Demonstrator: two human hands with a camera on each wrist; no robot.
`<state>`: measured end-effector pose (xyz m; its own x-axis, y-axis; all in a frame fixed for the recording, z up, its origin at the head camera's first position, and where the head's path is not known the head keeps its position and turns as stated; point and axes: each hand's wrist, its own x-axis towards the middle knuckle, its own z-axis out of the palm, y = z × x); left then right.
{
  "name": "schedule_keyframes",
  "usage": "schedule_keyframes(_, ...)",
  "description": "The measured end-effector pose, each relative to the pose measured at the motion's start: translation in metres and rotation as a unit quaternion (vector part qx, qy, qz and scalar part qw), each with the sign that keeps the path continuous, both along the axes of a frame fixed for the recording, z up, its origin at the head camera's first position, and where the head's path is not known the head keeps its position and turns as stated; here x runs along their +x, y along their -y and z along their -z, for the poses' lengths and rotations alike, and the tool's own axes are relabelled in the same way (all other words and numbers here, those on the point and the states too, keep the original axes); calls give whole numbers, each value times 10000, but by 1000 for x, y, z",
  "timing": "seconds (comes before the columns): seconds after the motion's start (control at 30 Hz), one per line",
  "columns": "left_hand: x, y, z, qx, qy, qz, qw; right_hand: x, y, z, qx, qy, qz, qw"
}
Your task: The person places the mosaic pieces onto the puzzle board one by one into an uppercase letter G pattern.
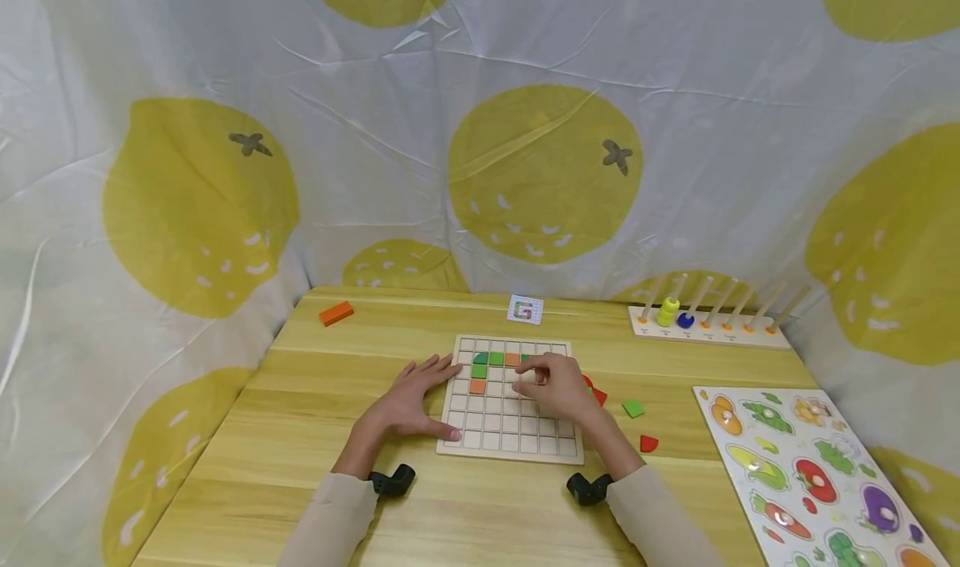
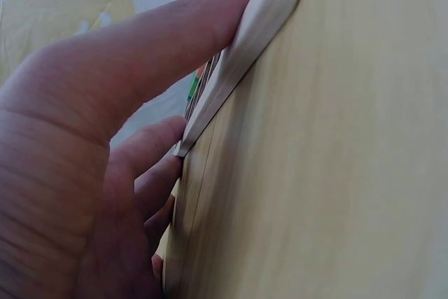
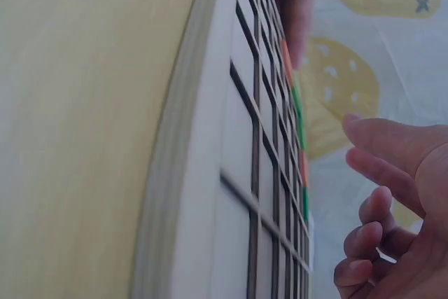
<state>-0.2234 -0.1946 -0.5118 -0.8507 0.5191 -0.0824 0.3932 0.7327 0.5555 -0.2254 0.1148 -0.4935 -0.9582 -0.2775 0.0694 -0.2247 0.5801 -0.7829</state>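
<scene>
Two flat hands: left hand [image 1: 408,400] steadies grid board [image 1: 510,434], right hand [image 1: 555,388] hovers near red pieces [image 1: 648,444]

Pale wood table [image 1: 315,434] — white backdrop cloth [image 1: 375,133], big yellow lemon prints

The head camera is looking down and forward from above the near edge of the table [image 1: 315,434], taking in the whole tabletop and the printed backdrop beyond. The left wrist camera is sitting almost on the table, left of the grid board [image 2: 238,54], facing along its edge, very close. The right wrist camera is lying just as low, looking across the board's surface [image 3: 238,173] toward the far backdrop. All three views are sharing the grid board [image 1: 510,434].
</scene>
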Motion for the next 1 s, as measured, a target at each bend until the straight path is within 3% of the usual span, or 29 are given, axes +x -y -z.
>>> schedule_keyframes(0.23, -2, 0, -1, 28, -61, 30, 10000, 8, -44, -7, 151, 77, 355, 9992)
schedule_keyframes(0.67, 0, -1, 1, 5, -120, 95, 9999, 32, -125, 0, 633, 96, 721, 9953)
schedule_keyframes(1.0, 1, -1, 0, 54, -147, 108, 9998, 42, -159, 2, 897, 279, 545, 9941)
